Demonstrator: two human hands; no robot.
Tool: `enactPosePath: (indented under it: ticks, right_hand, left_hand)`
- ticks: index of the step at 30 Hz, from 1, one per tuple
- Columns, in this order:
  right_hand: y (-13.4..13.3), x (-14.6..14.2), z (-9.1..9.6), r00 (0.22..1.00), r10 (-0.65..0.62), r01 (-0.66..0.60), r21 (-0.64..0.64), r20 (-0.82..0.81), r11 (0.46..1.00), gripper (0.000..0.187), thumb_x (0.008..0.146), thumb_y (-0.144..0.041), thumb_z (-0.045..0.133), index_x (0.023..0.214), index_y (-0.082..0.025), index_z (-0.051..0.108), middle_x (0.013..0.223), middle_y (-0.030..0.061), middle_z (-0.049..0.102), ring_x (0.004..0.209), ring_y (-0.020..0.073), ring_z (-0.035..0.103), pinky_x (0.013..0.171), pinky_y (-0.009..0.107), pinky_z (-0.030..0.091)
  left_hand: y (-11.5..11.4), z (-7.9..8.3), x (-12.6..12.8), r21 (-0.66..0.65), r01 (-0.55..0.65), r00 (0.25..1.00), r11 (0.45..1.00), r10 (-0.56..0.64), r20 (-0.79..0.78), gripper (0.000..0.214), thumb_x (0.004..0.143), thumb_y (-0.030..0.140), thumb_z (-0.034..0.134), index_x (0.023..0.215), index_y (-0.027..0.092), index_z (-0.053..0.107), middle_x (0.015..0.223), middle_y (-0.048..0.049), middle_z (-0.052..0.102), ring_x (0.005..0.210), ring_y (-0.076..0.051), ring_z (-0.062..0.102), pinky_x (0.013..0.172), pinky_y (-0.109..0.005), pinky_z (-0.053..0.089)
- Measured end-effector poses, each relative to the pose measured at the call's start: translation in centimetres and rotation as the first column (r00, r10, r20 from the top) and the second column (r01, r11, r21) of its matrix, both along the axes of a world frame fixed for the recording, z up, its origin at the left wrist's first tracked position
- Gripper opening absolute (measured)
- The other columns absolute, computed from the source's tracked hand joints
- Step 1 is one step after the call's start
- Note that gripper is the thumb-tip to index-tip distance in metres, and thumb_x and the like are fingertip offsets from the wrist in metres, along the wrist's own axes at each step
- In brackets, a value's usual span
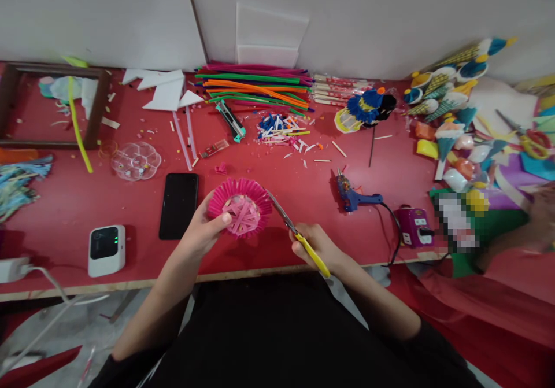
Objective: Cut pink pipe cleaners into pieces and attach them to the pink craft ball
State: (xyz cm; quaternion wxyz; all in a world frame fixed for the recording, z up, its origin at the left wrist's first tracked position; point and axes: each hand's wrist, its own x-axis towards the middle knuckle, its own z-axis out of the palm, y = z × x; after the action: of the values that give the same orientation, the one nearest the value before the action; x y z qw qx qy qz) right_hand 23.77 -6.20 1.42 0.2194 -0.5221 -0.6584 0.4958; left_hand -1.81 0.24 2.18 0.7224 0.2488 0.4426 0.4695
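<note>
My left hand (203, 229) is closed around a round pink craft piece (240, 206) made of looped straw segments, held just above the red table (303, 185). Yellow-handled scissors (295, 232) are gripped in my right hand (316, 249), and their blades point up-left and touch the pink piece's right edge.
A black phone (178, 204), a white device with a green light (106, 249) and a clear flower-shaped tray (136, 161) lie at the left. A blue glue gun (353, 194) and purple socket (414, 226) lie at the right. Coloured straws (255, 87) and cut bits lie behind. Another person's arm (520, 232) shows far right.
</note>
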Motion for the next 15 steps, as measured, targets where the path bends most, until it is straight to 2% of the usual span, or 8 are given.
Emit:
enactPosePath:
  ticks: [6,11,15]
  right_hand:
    - [-0.06,-0.13,0.09,1.000,0.008,-0.008,-0.001,-0.020,1.000,0.064,0.088,-0.080,0.031,0.068,-0.021,0.041,0.061,-0.0034,0.038,0.054,0.0097,0.034,0.051,0.025,0.024]
    - [-0.12,-0.17,0.10,1.000,0.017,-0.017,-0.002,-0.013,1.000,0.064,0.088,-0.081,0.031,0.067,-0.021,0.040,0.061,-0.0036,0.037,0.053,0.0092,0.033,0.051,0.025,0.022]
    - [-0.08,-0.19,0.13,1.000,0.023,-0.023,-0.002,-0.002,1.000,0.065,0.088,-0.082,0.030,0.067,-0.021,0.039,0.061,-0.0039,0.036,0.054,0.0090,0.032,0.051,0.025,0.021]
  left_hand:
    - [0.07,0.06,0.18,-0.007,-0.036,0.999,0.999,0.036,0.012,0.053,0.049,0.038,0.098,0.091,0.023,0.071,0.085,-0.0009,0.077,0.079,-0.022,0.076,0.076,-0.033,0.063]
    - [-0.19,0.10,0.49,-0.011,-0.011,1.000,1.000,0.011,-0.017,0.057,0.049,0.035,0.098,0.099,0.025,0.073,0.095,-0.0023,0.078,0.088,-0.023,0.075,0.083,-0.035,0.062]
    - [-0.44,-0.06,0.61,-0.006,0.003,1.000,1.000,-0.004,-0.029,0.057,0.048,0.034,0.098,0.098,0.025,0.072,0.098,-0.0025,0.078,0.091,-0.024,0.074,0.084,-0.035,0.061]
